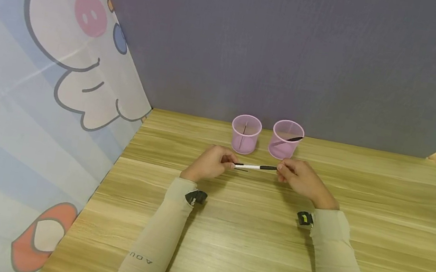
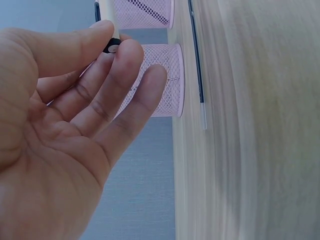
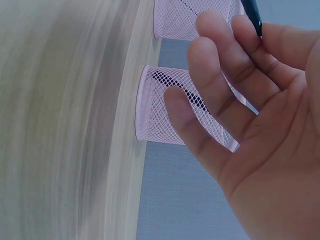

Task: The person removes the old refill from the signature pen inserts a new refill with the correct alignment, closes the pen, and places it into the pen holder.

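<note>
A pen with a white barrel and black ends lies level between both hands, above the wooden table. My left hand pinches its clip end between thumb and fingertips; that black end pokes out in the left wrist view. With thumb and index finger, my right hand pinches the dark tapered end, whose tip the fingers hide. Below the pen a thin dark refill with a clear end section lies on the table. Beyond the hands stand two pink mesh cups, left and right.
A thin dark stick stands in the left cup. In the right cup leans a dark pen, its end over the rim. A grey panel rises behind the table; a cartoon-printed cloth hangs at left.
</note>
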The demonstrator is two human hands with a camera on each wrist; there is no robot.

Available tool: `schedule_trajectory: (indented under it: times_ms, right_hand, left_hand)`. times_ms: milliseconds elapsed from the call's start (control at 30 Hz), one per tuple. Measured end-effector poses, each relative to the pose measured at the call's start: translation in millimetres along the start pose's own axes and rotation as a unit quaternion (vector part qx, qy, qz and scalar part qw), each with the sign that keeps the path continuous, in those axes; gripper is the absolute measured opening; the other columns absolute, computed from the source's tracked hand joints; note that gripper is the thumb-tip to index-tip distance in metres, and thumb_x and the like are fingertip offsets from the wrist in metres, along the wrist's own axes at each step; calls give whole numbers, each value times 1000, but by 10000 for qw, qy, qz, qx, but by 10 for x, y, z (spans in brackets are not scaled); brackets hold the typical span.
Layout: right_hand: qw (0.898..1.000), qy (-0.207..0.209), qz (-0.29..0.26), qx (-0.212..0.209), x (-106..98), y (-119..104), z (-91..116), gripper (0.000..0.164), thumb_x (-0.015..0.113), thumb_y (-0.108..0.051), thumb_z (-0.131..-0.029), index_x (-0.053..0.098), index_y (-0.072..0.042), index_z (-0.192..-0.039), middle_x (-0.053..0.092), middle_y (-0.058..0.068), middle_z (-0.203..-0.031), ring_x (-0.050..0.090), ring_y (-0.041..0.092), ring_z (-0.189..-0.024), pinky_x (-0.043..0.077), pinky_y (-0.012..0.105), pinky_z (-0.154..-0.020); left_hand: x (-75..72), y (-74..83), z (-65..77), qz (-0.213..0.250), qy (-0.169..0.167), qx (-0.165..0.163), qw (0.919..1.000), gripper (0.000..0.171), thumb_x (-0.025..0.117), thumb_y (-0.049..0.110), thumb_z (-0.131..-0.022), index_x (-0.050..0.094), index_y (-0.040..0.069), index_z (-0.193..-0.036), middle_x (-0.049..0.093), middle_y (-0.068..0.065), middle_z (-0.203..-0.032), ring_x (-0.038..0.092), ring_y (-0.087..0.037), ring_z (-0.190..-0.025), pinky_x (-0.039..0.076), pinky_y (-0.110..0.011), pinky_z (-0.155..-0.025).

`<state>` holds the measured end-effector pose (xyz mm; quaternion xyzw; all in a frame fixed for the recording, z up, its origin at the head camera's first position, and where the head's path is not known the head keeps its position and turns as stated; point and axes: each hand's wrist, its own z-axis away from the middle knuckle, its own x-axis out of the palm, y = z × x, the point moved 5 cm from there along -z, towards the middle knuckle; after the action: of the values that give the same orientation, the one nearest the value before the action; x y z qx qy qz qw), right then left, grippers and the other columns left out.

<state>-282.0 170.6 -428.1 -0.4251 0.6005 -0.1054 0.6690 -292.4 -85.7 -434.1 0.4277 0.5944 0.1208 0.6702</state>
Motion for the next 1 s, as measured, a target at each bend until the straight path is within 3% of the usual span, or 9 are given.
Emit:
schedule_trajectory:
  times_ms: [167, 333, 1000]
  right_hand:
    - [9998, 42, -188, 50, -1, 15, -3, 28, 53, -24, -108, 66, -3, -95, 67, 7, -78, 60, 18, -73, 50, 28, -65]
    - [9992, 127, -390, -34, -4, 12, -1, 13, 64, -19, -101, 66, -6, -103, 67, 8, -82, 61, 17, -75, 49, 27, -68]
    - [9977, 200, -518, -388, -12, -14, 8, 5, 68, -12, -98, 65, -9, -96, 63, 4, -77, 55, 11, -70, 46, 25, -63]
  left_hand:
    - [-7, 4, 3, 27, 16, 25, 10000, 10, 69, 5, -95, 77, 7, -101, 73, -3, -85, 63, -10, -76, 52, -24, -70]
    - [-9, -4, 0, 5, 47, 55, 10000, 10, 69, 5, -95, 77, 6, -101, 73, -4, -85, 62, -10, -76, 52, -24, -70]
    - [3, -2, -10, -7, 2, 46, 10000, 10, 69, 4, -95, 77, 6, -101, 72, -4, -84, 62, -10, -74, 51, -23, -69]
